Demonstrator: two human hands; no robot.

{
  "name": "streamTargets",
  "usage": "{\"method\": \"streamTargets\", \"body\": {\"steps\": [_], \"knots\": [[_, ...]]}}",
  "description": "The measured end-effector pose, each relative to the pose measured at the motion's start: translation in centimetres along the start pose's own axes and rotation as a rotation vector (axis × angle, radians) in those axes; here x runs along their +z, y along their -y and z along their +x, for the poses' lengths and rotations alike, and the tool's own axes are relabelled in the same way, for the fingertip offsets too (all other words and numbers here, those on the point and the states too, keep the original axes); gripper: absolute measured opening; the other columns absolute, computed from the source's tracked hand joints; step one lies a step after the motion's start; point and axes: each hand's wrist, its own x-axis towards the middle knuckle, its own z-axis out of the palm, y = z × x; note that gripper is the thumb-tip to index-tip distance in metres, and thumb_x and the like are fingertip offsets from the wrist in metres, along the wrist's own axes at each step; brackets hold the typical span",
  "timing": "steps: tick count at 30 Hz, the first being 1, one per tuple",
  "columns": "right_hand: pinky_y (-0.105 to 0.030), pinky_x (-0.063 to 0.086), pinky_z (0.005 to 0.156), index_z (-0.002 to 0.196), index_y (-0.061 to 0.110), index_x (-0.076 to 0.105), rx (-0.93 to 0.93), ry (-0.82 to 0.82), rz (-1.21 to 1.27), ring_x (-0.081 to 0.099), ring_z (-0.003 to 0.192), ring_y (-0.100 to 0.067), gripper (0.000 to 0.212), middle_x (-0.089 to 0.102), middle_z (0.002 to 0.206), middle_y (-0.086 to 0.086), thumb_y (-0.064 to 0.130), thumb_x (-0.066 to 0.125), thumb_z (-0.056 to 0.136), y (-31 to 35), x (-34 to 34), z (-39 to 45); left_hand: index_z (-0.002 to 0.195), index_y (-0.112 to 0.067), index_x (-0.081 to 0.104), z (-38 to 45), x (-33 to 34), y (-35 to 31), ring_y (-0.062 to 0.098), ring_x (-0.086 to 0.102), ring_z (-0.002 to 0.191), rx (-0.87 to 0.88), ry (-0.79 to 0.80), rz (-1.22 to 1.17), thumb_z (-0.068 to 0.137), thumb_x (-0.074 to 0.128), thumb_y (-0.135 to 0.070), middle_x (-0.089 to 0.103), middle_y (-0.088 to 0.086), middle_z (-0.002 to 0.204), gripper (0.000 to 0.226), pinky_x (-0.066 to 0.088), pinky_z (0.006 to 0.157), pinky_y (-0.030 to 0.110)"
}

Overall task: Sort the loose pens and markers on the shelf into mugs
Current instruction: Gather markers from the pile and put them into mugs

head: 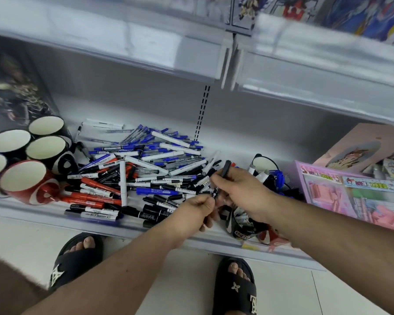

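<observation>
Grey metal shelf (pixel 55 214) carries a large heap of loose pens and markers (pixel 146 169) across its middle, in blue, black, red and white. At the left end stands a cluster of mugs (pixel 43 144), their pale insides showing; the nearest is a red mug (pixel 25 180). A pink toy box (pixel 350 194) lies at the right end.

Above the right side of the heap, the right hand (pixel 239 189) has its fingers curled round a black marker (pixel 225 170), which sticks up past the thumb. Just beside it the left hand (pixel 196 212) pinches a thin dark pen (pixel 215 193) between thumb and fingers. Both hands are close together, nearly touching. Below the shelf edge, two feet in black sandals (pixel 237 289) stand on pale floor tiles.
</observation>
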Motion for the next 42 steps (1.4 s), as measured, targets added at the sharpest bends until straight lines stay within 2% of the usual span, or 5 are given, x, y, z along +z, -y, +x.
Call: {"method": "streamTargets", "body": {"steps": [4, 10, 23, 33, 42], "knots": [[-0.025, 0.045, 0.056, 0.091, 0.018, 0.065, -0.14, -0.024, -0.187, 0.056, 0.055, -0.006, 0.013, 0.069, 0.079, 0.001, 0.027, 0.059, 0.098, 3.1, 1.7, 0.7, 0.13, -0.024, 0.053, -0.4, -2.4, -3.3, 0.008, 0.057, 0.113, 0.064, -0.09, 0.131, 0.091, 0.061, -0.03, 0.063, -0.007, 0.121, 0.04, 0.042, 0.087, 0.023], [-0.037, 0.055, 0.077, 0.108, 0.019, 0.068, -0.301, -0.064, -0.582, 0.068, 0.089, -0.02, 0.018, 0.074, 0.096, -0.001, 0.022, 0.056, 0.094, 5.5, 6.5, 0.8, 0.105, -0.026, 0.064, -2.7, -4.9, -6.3, 0.009, 0.061, 0.094, 0.368, -0.455, -0.102, 0.087, 0.063, -0.011, 0.065, -0.005, 0.101, 0.023, 0.048, 0.08, 0.022], [-0.041, 0.055, 0.084, 0.11, 0.017, 0.068, -0.527, 0.05, -0.503, 0.066, 0.096, -0.023, 0.028, 0.072, 0.105, -0.004, 0.038, 0.065, 0.092, 13.4, 22.1, 5.4, 0.075, -0.022, 0.065, -10.3, -25.5, -13.5, 0.009, 0.064, 0.061, 0.146, -0.54, 0.96, 0.082, 0.075, -0.034, 0.07, -0.003, 0.071, 0.017, 0.053, 0.058, 0.021], [-0.018, 0.04, 0.067, 0.106, 0.023, 0.064, -0.313, -0.052, -0.408, 0.059, 0.088, -0.008, 0.016, 0.059, 0.091, 0.018, 0.034, 0.062, 0.095, 8.3, 23.3, 8.8, 0.068, -0.02, 0.07, -15.6, -37.1, -3.6, 0.029, 0.07, 0.068, 0.082, -1.086, 0.28, 0.079, 0.072, -0.024, 0.072, 0.004, 0.067, 0.012, 0.059, 0.077, 0.049], [-0.031, 0.05, 0.076, 0.092, 0.028, 0.065, -0.168, -0.084, -0.323, 0.067, 0.081, -0.019, 0.006, 0.067, 0.094, 0.012, 0.029, 0.061, 0.096, 4.5, 23.2, 9.5, 0.086, -0.016, 0.067, -14.1, -37.1, 1.9, 0.0, 0.059, 0.055, -0.046, -1.197, 0.311, 0.088, 0.062, -0.028, 0.065, -0.009, 0.067, 0.014, 0.039, 0.049, 0.022]]}}
